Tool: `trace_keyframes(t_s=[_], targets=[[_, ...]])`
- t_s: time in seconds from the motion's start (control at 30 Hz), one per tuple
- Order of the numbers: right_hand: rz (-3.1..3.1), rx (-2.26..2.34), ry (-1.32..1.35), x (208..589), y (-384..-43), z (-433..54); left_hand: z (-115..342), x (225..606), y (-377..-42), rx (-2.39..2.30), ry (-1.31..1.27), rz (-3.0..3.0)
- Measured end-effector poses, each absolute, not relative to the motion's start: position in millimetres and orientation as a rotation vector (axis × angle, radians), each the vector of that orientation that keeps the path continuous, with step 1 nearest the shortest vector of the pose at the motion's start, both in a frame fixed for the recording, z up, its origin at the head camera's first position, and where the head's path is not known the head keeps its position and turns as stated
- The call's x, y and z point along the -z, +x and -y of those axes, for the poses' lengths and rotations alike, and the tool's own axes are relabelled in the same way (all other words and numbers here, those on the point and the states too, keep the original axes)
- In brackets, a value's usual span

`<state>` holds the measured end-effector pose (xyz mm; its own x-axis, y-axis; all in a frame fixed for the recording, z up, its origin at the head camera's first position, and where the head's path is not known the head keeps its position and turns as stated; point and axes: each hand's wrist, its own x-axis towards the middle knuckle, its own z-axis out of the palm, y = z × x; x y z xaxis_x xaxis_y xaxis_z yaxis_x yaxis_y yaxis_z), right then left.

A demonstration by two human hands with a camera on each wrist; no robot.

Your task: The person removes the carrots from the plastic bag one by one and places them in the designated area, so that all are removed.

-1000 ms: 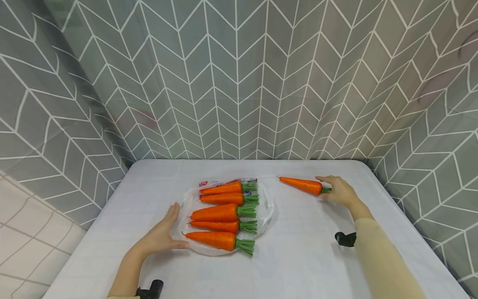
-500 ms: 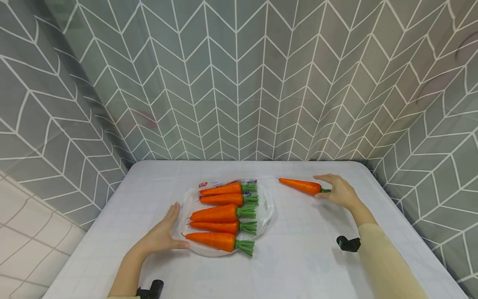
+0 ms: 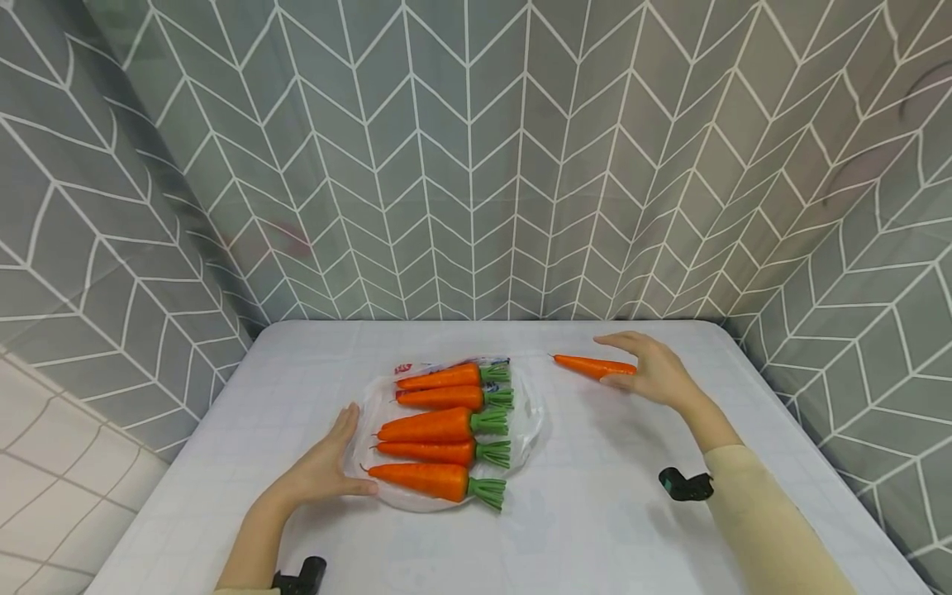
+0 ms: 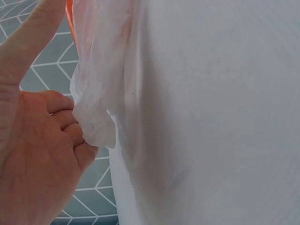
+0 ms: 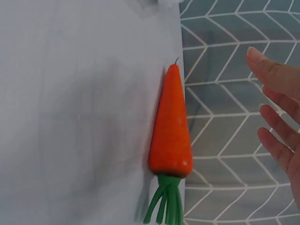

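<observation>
A loose orange carrot (image 3: 590, 365) with a green top (image 5: 165, 201) lies on the white table (image 3: 595, 512) at the back right. My right hand (image 3: 644, 370) hovers over its green end with straight, spread fingers (image 5: 276, 112), apart from the carrot (image 5: 171, 136). Several more carrots (image 3: 439, 426) lie side by side on a clear plastic bag (image 3: 531, 421) at the centre. At the bag's left edge sits my left hand (image 3: 320, 471). In the left wrist view its curled fingers (image 4: 70, 126) hold the bag's edge (image 4: 101, 126).
A grey chevron-patterned curtain (image 3: 476, 165) encloses the table on the back and both sides. The table's back right corner is just past the loose carrot. Black wrist camera mounts (image 3: 684, 485) show near both forearms.
My right hand let go of the loose carrot's green end, straightened its fingers and lifted slightly leftward over it. The left hand and the bagged carrots stayed still.
</observation>
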<state>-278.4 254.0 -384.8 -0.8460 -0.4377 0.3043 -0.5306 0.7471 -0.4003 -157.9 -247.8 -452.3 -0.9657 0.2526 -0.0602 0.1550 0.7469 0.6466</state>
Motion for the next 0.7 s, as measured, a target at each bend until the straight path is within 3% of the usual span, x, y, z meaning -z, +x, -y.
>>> trace_keyframes(t_s=[0.7], targets=[[2.561, -0.776, 1.086, 363, -263, -203, 250, 456, -159, -0.995, 0.310, -2.799]])
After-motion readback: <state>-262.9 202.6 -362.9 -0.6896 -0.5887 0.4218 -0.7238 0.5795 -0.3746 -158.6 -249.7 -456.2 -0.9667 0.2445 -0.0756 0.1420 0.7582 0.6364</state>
